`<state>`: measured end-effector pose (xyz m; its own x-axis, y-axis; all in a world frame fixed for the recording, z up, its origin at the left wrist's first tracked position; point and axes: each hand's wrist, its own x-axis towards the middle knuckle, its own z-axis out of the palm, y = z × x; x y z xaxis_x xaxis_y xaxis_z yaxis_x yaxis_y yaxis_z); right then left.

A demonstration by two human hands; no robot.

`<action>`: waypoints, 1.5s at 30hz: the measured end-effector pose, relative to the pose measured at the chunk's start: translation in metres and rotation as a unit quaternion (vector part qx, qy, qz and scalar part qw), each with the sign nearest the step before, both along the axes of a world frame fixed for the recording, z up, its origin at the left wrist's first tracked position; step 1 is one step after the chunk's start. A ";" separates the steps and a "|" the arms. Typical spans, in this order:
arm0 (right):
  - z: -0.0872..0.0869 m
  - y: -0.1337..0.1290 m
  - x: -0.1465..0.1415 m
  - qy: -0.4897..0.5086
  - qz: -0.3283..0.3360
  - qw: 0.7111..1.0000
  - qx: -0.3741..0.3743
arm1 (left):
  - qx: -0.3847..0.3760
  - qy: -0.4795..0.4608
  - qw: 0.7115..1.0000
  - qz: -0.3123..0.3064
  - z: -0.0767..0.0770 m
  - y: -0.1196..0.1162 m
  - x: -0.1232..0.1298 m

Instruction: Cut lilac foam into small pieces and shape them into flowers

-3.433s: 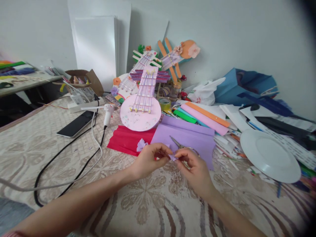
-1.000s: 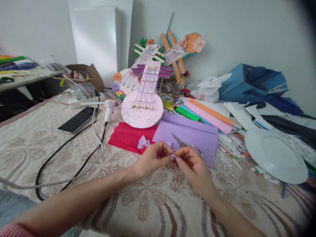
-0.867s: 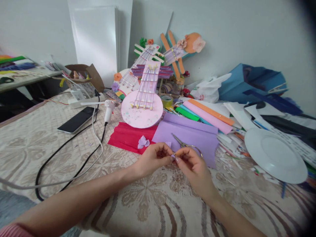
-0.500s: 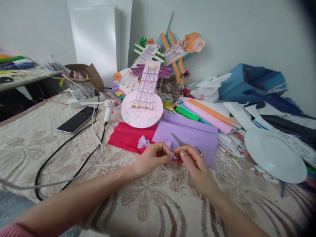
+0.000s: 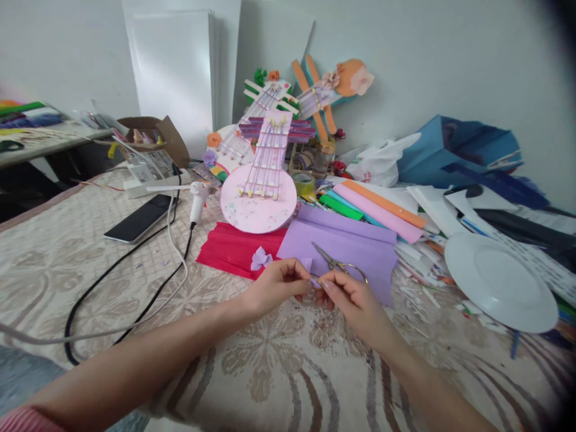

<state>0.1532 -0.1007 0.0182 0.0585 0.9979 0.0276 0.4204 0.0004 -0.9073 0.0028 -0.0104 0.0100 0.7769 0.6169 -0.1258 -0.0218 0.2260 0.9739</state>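
A small piece of purple crepe paper (image 5: 315,282) is pinched between my left hand (image 5: 283,282) and my right hand (image 5: 344,293), fingertips almost meeting. Most of the piece is hidden by my fingers. Just beyond my hands, metal scissors (image 5: 335,262) lie on a purple crepe paper sheet (image 5: 360,246), beside a small purple cut piece (image 5: 306,263). A purple paper flower (image 5: 261,258) rests on a red crepe paper sheet (image 5: 225,249) to the left. Behind these leans a pink toy guitar (image 5: 258,210) with purple strings.
A white glue gun (image 5: 198,201) and a phone (image 5: 139,218) lie to the left among cables. At right are a white plate (image 5: 499,282), paper scraps, rolled coloured sheets (image 5: 382,210) and a blue bag (image 5: 450,150). More craft guitars (image 5: 270,96) lean at the back.
My right hand has turned slightly, its fingers shifting on the small purple piece. My left hand stays nearly in place. The other things have not moved.
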 end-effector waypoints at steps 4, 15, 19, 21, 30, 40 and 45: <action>0.000 0.002 0.002 0.000 -0.007 1.000 0.001 | 0.004 0.020 1.000 0.000 -0.001 0.000 0.000; 0.002 0.000 -0.004 0.007 -0.056 0.998 0.023 | 0.104 0.043 0.993 -0.037 0.002 -0.001 -0.004; 0.001 -0.002 -0.007 -0.007 -0.055 0.998 0.032 | 0.098 0.046 0.993 -0.036 0.002 -0.003 -0.004; 0.001 -0.003 -0.008 -0.014 -0.054 0.998 0.036 | 0.095 0.040 0.994 -0.034 0.002 -0.003 -0.003; -0.001 -0.003 -0.009 -0.012 -0.076 0.996 0.038 | 0.036 0.051 0.996 -0.058 0.003 0.003 -0.004; 0.000 -0.003 -0.007 -0.003 -0.067 0.998 0.020 | 0.084 0.053 0.992 -0.077 0.010 0.006 -0.006; -0.001 -0.002 -0.009 0.016 -0.037 0.999 -0.002 | 0.107 0.064 0.990 -0.072 0.004 0.005 -0.006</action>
<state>0.1445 -0.1030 0.0177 0.1336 0.9908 0.0198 0.3905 -0.0343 -0.9200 -0.0032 -0.0057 0.0144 0.8446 0.5246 -0.1066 0.1218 0.0055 0.9925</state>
